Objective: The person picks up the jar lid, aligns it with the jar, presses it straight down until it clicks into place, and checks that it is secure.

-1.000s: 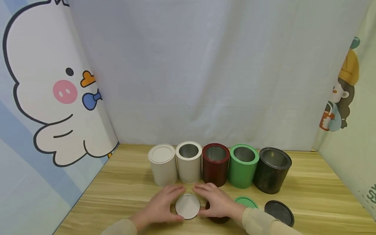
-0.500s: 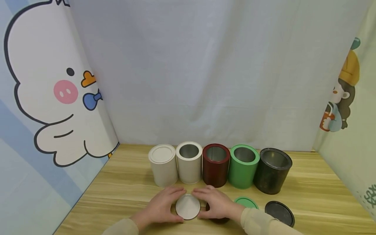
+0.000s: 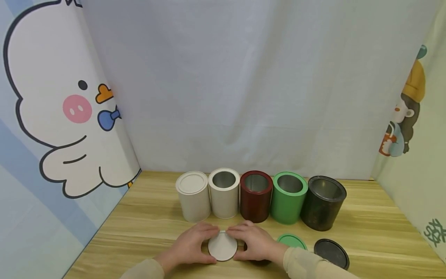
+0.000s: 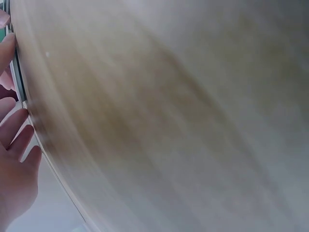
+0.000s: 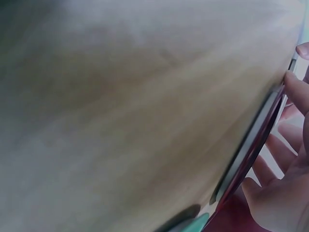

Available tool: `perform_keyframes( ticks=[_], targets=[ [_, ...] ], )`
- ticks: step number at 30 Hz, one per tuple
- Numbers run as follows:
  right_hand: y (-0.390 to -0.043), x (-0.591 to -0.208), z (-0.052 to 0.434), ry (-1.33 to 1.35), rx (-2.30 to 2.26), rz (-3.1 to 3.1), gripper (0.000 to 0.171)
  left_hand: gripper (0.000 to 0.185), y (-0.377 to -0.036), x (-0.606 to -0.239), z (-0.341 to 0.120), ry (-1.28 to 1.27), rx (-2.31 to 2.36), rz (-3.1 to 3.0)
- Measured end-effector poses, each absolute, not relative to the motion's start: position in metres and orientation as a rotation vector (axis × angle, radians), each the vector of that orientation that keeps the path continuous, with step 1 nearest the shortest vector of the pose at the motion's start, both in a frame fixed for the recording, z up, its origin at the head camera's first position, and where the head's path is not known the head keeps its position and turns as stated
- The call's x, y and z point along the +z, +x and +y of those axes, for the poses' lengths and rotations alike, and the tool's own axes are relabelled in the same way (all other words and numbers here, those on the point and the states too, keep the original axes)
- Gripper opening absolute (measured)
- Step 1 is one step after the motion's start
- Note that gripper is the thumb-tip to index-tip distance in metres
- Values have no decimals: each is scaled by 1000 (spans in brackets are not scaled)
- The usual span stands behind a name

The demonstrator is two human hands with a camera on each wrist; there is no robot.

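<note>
A round white lid (image 3: pixel 222 246) lies on the wooden table between both hands. My left hand (image 3: pixel 189 245) grips its left side, thumb at the near edge and index finger at the far edge. From the other side my right hand (image 3: pixel 256 243) holds it the same way, fingertips right at the rim. Beneath the right hand a dark red lid (image 3: pixel 260 262) is mostly hidden; its edge (image 5: pixel 248 154) shows in the right wrist view. Further right lie a green lid (image 3: pixel 292 241) and a black lid (image 3: pixel 331 254).
Behind the hands stands a row of cans: a white can with its lid on (image 3: pixel 195 203), an open white can (image 3: pixel 225 201), an open dark red can (image 3: pixel 255 203), an open green can (image 3: pixel 288 205) and an open black can (image 3: pixel 320 211). A grey curtain (image 3: pixel 223 97) hangs behind them.
Both hands have drawn slightly closer together, their fingertips moving in to the rim of the white lid. The lid and the cans have stayed in place.
</note>
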State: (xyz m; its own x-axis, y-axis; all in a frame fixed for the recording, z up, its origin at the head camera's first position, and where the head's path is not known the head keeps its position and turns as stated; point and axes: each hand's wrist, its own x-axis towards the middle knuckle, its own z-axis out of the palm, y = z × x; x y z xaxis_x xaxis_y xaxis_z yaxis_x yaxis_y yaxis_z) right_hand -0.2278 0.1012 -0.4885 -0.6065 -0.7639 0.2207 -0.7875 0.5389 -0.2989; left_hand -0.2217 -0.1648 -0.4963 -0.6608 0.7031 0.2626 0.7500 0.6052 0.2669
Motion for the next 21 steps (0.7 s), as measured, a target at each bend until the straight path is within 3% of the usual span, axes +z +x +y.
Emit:
perform_keyframes(
  ticks=[21],
  targets=[
    [-227,-486,97,1364,595,-2739,56,64,-224,-496,-165,-1283,-581,-2741]
  ],
)
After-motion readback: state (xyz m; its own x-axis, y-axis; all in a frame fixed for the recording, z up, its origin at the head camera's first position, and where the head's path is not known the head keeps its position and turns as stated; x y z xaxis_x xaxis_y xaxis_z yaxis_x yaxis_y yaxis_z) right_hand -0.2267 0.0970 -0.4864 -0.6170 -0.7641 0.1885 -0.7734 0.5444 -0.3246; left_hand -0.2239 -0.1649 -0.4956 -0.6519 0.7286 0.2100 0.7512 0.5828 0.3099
